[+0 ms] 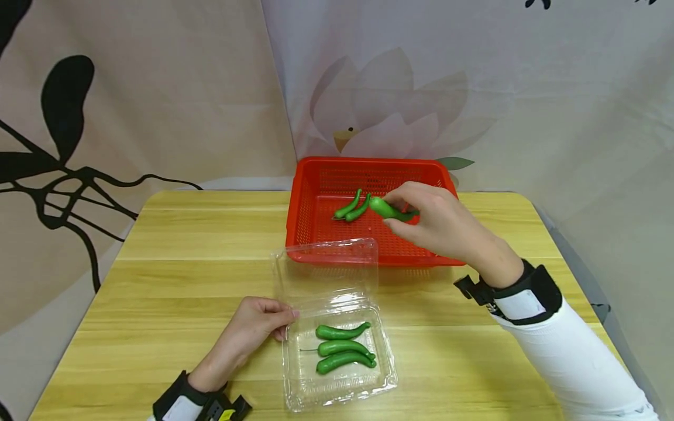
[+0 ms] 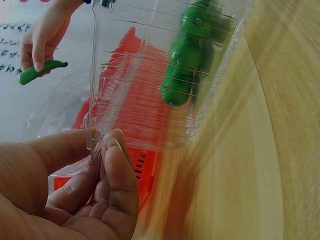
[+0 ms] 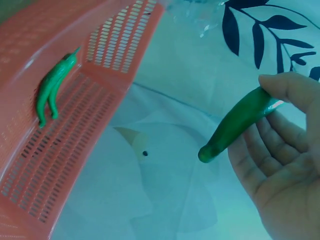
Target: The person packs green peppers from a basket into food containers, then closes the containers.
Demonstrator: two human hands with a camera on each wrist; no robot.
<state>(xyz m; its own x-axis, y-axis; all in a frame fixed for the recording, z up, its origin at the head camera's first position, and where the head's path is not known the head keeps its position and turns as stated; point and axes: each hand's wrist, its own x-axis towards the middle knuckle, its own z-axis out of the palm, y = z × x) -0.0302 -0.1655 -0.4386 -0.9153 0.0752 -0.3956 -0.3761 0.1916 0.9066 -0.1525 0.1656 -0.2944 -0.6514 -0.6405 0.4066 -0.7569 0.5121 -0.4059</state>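
A green chili pepper (image 3: 235,122) is held between the thumb and fingers of my right hand (image 1: 439,219), over the red basket (image 1: 295,202). Two more green peppers (image 1: 351,207) lie in that basket, left of the held one. My left hand (image 1: 258,324) pinches the left edge of a clear plastic clamshell box (image 1: 337,397), near its hinge. Inside the box's lower half, three green peppers (image 1: 344,348) lie side by side. The raised lid (image 1: 326,272) leans back toward the basket and overlaps its front rim in the head view.
Everything stands on a light wooden table (image 1: 210,245). Behind it hangs a pale cloth (image 1: 210,88) with printed dark leaves and a lotus flower. The basket sits at the table's back edge, with the box in front of it, nearer to me.
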